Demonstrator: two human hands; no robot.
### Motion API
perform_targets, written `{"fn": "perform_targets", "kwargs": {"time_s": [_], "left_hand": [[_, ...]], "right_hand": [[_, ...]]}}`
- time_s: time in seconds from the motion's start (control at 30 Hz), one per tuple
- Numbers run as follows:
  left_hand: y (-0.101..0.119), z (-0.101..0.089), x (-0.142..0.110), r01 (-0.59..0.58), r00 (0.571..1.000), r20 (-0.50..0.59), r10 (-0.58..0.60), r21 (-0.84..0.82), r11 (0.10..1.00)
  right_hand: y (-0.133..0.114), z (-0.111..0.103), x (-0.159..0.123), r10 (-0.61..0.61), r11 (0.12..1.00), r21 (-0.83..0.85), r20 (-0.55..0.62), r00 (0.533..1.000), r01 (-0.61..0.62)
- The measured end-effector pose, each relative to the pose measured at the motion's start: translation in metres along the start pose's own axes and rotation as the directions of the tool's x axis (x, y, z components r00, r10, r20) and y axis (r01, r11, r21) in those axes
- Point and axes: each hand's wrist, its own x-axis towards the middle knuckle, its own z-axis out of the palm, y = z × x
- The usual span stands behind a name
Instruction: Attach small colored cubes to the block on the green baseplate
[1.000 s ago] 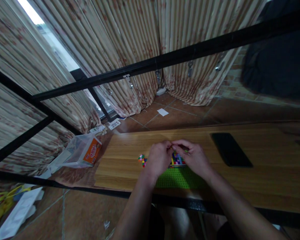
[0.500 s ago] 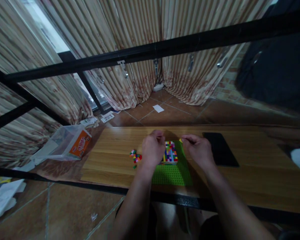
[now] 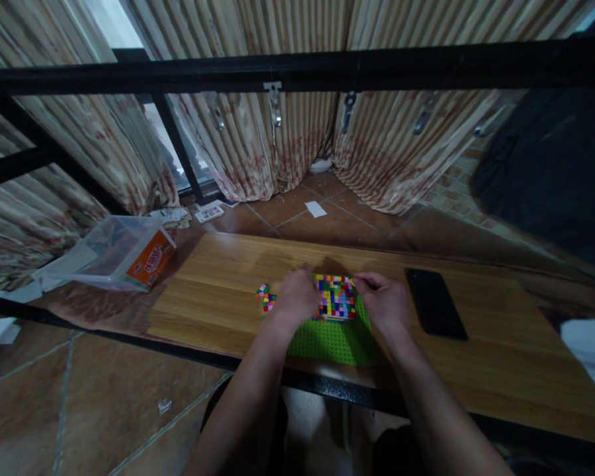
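Observation:
A green studded baseplate (image 3: 334, 344) lies on the wooden table (image 3: 213, 297) near its front edge. Its far half carries a patch of small multicoloured bricks (image 3: 334, 296). My left hand (image 3: 297, 301) rests at the left side of that patch, fingers curled at its far left corner. My right hand (image 3: 384, 304) sits at the right side, thumb and forefinger pinched near the far right corner; what they hold is too small to make out. A little heap of loose coloured bricks (image 3: 266, 297) lies just left of my left hand.
A black phone (image 3: 434, 303) lies flat to the right of the plate. A clear plastic box with an orange label (image 3: 123, 254) sits left of the table. A black metal frame (image 3: 297, 66) crosses overhead, before striped curtains. White cloth (image 3: 592, 347) shows at the right edge.
My hands, first pinched together above the far edge of the bricks, have drawn apart to either side of the patch. The view has swung so the table sits more level.

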Motion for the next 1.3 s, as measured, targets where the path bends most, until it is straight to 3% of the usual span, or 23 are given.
{"fn": "perform_targets", "kwargs": {"time_s": [0.43,0.77,0.97,1.3], "left_hand": [[-0.002,0.006,-0.005,-0.073,0.994,0.083,0.067,0.069,0.995],[-0.002,0.007,-0.006,-0.067,0.995,0.081,0.064,0.041,0.997],[-0.003,0.008,-0.007,-0.069,0.993,0.096,0.065,0.042,0.997],[-0.003,0.01,-0.007,-0.067,0.993,0.105,0.057,0.092,0.993]], "right_hand": [[0.004,-0.006,0.002,-0.026,0.996,0.085,0.189,0.982,0.01],[0.016,-0.014,0.009,-0.045,0.995,0.099,0.314,0.948,0.014],[0.015,-0.012,0.01,-0.014,0.99,0.139,0.245,0.969,-0.02],[0.013,-0.009,0.016,0.03,0.973,0.209,0.311,0.95,-0.099]]}}
